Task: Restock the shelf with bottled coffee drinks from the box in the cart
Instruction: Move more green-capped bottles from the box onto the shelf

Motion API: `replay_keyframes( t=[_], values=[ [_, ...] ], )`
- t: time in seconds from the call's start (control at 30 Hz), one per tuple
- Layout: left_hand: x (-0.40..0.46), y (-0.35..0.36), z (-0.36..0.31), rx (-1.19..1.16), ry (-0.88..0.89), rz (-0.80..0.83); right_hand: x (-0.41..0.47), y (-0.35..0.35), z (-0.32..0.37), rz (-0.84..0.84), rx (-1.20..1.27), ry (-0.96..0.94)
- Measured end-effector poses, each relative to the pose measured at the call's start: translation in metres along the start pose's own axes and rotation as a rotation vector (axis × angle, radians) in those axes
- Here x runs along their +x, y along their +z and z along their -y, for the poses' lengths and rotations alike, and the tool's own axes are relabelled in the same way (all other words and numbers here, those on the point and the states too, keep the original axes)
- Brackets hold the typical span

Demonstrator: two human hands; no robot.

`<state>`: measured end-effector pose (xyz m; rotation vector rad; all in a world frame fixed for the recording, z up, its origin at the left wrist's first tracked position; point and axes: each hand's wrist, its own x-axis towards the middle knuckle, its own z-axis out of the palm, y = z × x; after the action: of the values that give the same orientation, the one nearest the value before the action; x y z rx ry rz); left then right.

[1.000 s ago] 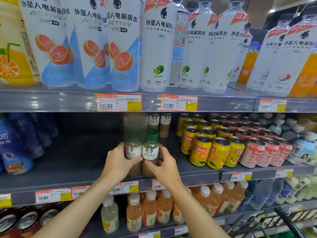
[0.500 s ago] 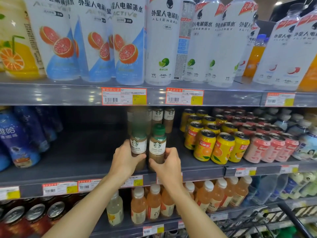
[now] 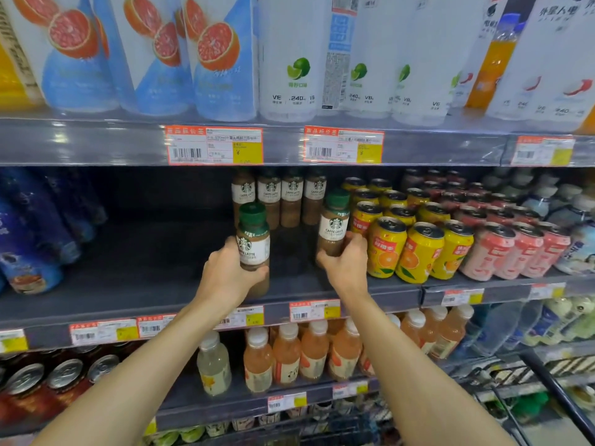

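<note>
Two brown coffee bottles with green caps and white labels are on the dark middle shelf (image 3: 138, 272). My left hand (image 3: 227, 275) grips the left bottle (image 3: 252, 239) around its lower half. My right hand (image 3: 346, 263) grips the right bottle (image 3: 335, 222), which is right beside the yellow cans. A gap separates the two bottles. Several more coffee bottles (image 3: 280, 196) stand in a row at the back of the shelf. The box and the cart's inside are out of sight.
Yellow orange-drink cans (image 3: 418, 249) and pink cans (image 3: 515, 249) fill the shelf to the right. Blue bottles (image 3: 29, 239) lie at the left. Tall white bottles (image 3: 289, 59) stand above, orange juice bottles (image 3: 286, 352) below. A cart frame (image 3: 553, 391) shows at the lower right.
The two bottles, held side by side before, have been drawn apart: the left one stays near the front, the right one has moved right and deeper, next to the yellow cans.
</note>
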<state>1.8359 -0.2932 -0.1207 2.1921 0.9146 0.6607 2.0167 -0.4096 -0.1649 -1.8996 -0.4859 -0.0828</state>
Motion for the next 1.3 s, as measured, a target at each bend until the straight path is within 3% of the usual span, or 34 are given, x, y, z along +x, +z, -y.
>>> replay_keyframes(
  t=[0.27,0.53,1.3],
  values=[
    [0.001,-0.001,-0.001,-0.001,0.017,0.024,0.047,0.025,0.006,0.086,-0.143,0.01],
    [0.004,0.0,0.001,0.048,0.012,0.02,0.069,0.044,0.005,0.027,-0.09,0.003],
    [0.003,0.006,0.006,0.114,0.0,0.025,0.088,0.055,0.004,0.105,-0.173,-0.061]
  ],
)
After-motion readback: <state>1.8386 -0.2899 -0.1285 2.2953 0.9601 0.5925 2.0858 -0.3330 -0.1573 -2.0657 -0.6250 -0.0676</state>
